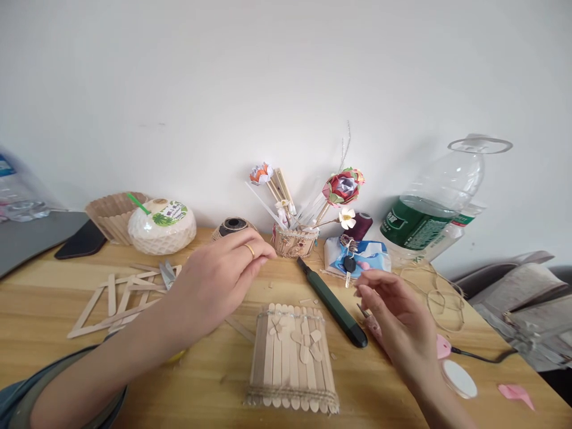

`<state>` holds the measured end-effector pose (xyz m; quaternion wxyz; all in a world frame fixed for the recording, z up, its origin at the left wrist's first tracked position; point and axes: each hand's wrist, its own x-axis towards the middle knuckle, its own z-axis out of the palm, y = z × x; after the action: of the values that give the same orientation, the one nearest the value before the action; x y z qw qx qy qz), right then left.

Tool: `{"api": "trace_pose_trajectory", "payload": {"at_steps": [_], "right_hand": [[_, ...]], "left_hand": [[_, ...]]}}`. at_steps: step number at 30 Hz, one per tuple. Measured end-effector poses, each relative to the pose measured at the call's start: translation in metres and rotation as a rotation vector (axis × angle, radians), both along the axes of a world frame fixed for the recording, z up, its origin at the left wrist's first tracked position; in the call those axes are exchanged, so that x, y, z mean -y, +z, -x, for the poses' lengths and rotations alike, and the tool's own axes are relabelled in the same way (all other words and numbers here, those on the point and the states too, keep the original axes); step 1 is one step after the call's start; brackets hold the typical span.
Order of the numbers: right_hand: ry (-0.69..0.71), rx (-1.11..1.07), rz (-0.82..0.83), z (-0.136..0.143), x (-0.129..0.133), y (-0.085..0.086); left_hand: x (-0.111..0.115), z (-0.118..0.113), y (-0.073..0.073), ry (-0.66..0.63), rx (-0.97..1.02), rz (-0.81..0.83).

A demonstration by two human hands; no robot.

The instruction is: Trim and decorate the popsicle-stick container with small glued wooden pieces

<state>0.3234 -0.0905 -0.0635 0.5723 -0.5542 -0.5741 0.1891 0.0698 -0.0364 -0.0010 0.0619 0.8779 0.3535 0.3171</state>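
Note:
My left hand (223, 274), with a gold ring on it, hovers above and left of a holder made of craft sticks (292, 363). Its fingers are drawn together near the thumb; anything between them is too small to make out. The holder stands upright, with twine round its bottom, a silvery band near its top and small wooden petal shapes on its front. To its right, my right hand (400, 316) is curled, thumb and fingertips close together, with nothing nameable visible in them. Beneath that hand lies a partly hidden pink tool (373, 328) with a dark pointed tip. Between hand and holder lies a green-handled cutter (335, 307).
Loose craft sticks (111, 298) and scissors (167, 274) lie left. Behind stand a coconut (163, 229), a stick pot with paper flowers (295, 241), a tissue pack (379, 256) and a large bottle (420, 220). Twine (447, 301) and a black cable (482, 357) lie right.

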Motion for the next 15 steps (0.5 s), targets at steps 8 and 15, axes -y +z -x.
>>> {"api": "trace_pose_trajectory", "payload": {"at_steps": [8, 15], "right_hand": [[-0.031, -0.018, 0.006, -0.0032, -0.0022, -0.0036], [0.032, -0.199, -0.001, 0.0021, 0.0001, -0.0094]], "left_hand": [[0.0004, 0.0009, -0.0032, 0.008, -0.018, -0.035], [0.0017, -0.0016, -0.0001, 0.038, -0.038, -0.029]]}}
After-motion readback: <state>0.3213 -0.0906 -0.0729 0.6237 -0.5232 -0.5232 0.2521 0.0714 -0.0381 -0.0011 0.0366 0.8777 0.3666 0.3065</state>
